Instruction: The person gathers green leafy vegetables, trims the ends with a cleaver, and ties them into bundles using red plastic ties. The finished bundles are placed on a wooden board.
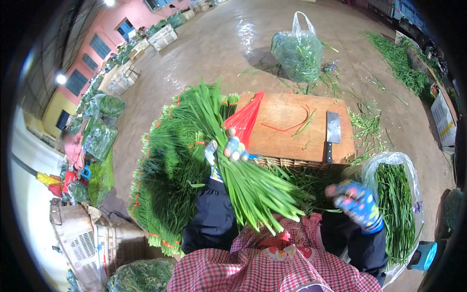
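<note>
My left hand (233, 149), in a patterned glove with the fingertips showing, grips a loose bunch of long green leaves like garlic chives (251, 182). The bunch slants across my body, its pale cut ends toward my apron. To the right hovers my right hand (359, 206), in a blue patterned glove, slightly blurred, its fingers half curled and nothing visible in them. Beside it stands a clear plastic bag (412, 171) of loose leaves (396, 208). At the left, many bunches tied with red bands (157, 146) are stacked in a curve.
Ahead is a wooden board (292, 113) on a wicker basket (288, 161), bearing a cleaver (332, 133), red ties (288, 127) and a fan of red strips (248, 120). A filled plastic bag (297, 54) stands beyond. A person (74, 149) is at far left, near crates (82, 242).
</note>
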The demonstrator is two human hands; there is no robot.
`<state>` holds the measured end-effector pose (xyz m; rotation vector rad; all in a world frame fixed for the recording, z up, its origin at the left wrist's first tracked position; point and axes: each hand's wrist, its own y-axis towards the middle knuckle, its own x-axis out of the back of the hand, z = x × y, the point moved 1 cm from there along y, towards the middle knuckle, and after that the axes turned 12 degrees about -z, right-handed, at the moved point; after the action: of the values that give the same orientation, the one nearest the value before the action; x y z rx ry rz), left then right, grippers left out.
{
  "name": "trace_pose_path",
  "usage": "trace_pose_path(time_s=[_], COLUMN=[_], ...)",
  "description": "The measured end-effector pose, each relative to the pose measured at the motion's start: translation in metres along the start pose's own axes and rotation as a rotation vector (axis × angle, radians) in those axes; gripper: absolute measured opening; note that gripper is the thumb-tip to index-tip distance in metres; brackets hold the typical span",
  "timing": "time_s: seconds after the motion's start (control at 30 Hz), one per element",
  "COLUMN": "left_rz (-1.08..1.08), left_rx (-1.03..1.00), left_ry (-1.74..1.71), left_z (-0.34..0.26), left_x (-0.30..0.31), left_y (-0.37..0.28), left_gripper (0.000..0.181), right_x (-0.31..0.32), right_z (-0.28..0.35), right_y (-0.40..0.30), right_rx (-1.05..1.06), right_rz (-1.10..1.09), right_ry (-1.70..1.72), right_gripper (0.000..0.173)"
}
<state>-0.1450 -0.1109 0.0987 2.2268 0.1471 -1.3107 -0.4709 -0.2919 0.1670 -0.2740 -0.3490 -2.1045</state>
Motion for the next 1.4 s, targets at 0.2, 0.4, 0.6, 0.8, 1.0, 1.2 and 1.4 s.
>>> trace_pose_path(time_s=[0.2, 0.4, 0.6, 0.8, 1.0, 1.2, 1.4], left_rz=[0.183, 0.196, 0.058, 0.056, 0.034, -0.064, -0.05], left_rx=[0.237, 0.335, 0.36, 0.422, 0.467, 0.456, 0.489], left_ry=[-0.118, -0.186, -0.219, -0.218, -0.266, -0.218, -0.317], left_z=[0.028, 0.057, 0.062, 0.072, 0.076, 0.057, 0.079], left_x=[-0.032, -0.034, -0.046, -0.033, -0.025, -0.018, -0.004], left_y=[0.014, 0.018, 0.017, 0.02, 0.035, 0.031, 0.045], left_gripper=[0.046, 0.047, 0.045, 0.052, 0.054, 0.057, 0.055], right_x=[-0.049, -0.078, -0.081, -0.074, -0.07, -0.077, -0.033], right_z=[0.056, 0.053, 0.031, 0.039, 0.018, 0.005, 0.046], right_y=[0.085, 0.14, 0.156, 0.157, 0.163, 0.212, 0.241], right_rx=[0.164, 0.271, 0.338, 0.251, -0.095, 0.367, 0.036], right_rz=[-0.026, 0.17, 0.205, 0.141, 0.063, -0.151, -0.331], right_ry=[0.63, 0.263, 0.072, 0.004, 0.359, 0.136, 0.243], right_gripper=[0.019, 0.026, 0.03, 0.023, 0.015, 0.014, 0.009])
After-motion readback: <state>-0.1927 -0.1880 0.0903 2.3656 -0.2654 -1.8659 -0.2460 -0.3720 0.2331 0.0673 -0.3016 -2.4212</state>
